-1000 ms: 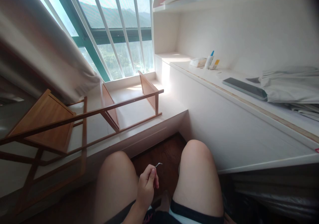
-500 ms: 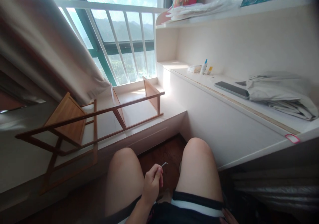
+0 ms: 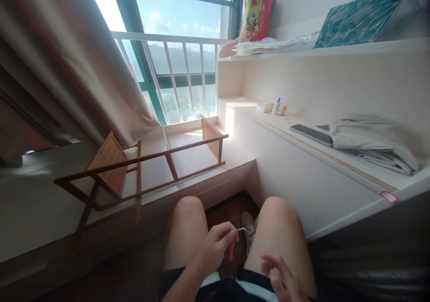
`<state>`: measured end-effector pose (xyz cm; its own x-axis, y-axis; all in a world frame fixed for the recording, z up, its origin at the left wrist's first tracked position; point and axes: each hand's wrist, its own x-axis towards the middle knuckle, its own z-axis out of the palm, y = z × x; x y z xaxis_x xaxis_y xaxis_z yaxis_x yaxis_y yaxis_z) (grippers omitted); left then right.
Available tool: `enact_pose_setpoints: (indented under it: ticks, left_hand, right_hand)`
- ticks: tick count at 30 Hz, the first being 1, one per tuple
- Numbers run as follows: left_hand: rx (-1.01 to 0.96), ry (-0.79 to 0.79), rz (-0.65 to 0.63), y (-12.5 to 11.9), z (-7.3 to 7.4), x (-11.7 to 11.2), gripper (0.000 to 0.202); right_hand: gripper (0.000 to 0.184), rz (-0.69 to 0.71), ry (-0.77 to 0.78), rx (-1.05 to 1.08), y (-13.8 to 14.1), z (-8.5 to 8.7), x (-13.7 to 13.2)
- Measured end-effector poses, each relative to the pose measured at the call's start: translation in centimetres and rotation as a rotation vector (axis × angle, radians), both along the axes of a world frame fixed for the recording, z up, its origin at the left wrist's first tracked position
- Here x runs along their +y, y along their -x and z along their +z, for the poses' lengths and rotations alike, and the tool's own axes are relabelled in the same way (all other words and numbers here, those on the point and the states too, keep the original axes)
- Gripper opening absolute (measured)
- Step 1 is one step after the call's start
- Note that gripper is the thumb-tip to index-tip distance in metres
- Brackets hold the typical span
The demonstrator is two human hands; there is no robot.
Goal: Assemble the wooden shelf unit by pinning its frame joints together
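Note:
My left hand (image 3: 217,247) hovers between my knees, fingers pinched on a small bent metal hex key (image 3: 241,229) whose tip sticks out to the right. Over my right thigh, my right hand (image 3: 281,278) has come into view at the bottom with fingers loosely spread and nothing in them; it is somewhat blurred. A wooden shelf frame (image 3: 148,168) with several slanted panels lies on its side on the white window platform (image 3: 40,221), up and to the left of my hands.
A white counter (image 3: 339,156) runs along the right with a dark phone (image 3: 311,134), folded grey cloth (image 3: 372,141) and small bottles (image 3: 276,106). Above is a shelf with a colourful bag (image 3: 257,13). A curtain (image 3: 67,69) hangs at left beside the barred window. One shoe (image 3: 247,230) rests on the dark floor.
The view has tilted upward, showing more of the window and upper shelf. My left hand stays pinched on the hex key. My right hand has entered at the bottom.

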<state>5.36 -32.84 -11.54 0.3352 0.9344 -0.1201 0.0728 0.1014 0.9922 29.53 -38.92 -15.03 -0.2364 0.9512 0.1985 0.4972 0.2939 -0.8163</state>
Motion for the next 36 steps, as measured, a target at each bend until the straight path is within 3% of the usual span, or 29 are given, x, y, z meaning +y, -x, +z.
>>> enact_pose_setpoints:
  ticks: [2,4,7,13,18,22,27,29,32,36]
  left_hand:
    - [0.103,-0.117,-0.041,0.6,2.0,2.1,0.033]
    - [0.214,-0.240,-0.060,1.4,4.0,5.0,0.027]
    - [0.376,-0.416,-0.079,2.7,6.7,10.0,0.027]
    - [0.715,-0.676,-0.089,4.8,11.3,18.8,0.020]
    - [0.888,-0.733,-0.167,4.9,13.3,24.4,0.022]
    - [0.917,-0.705,-0.267,4.1,14.4,28.7,0.020]
    - [0.832,-0.566,-0.450,2.3,15.0,32.2,0.018]
    - [0.772,-0.464,-0.544,1.8,14.9,32.8,0.023]
    - [0.687,-0.312,-0.657,1.5,14.7,33.2,0.031]
    - [0.626,-0.205,-0.663,1.9,14.9,34.0,0.035]
  right_hand:
    - [0.041,0.075,0.109,0.149,3.3,2.6,4.6]
    - [0.038,0.082,0.121,0.216,6.0,4.9,9.4]
    - [0.035,0.154,0.141,0.269,8.8,7.0,16.1]
    - [0.040,0.244,0.185,0.526,10.8,6.9,25.0]
    - [0.048,0.275,0.018,0.489,10.7,6.6,30.3]
    - [0.052,0.184,-0.121,0.485,10.3,6.3,33.7]
    - [0.025,0.075,-0.164,0.609,8.5,4.7,35.4]
    - [0.025,0.129,-0.249,0.619,7.4,4.5,35.7]
    - [0.027,0.310,-0.435,0.432,6.0,5.0,36.1]
    - [0.032,0.347,-0.564,0.334,4.9,6.0,36.8]
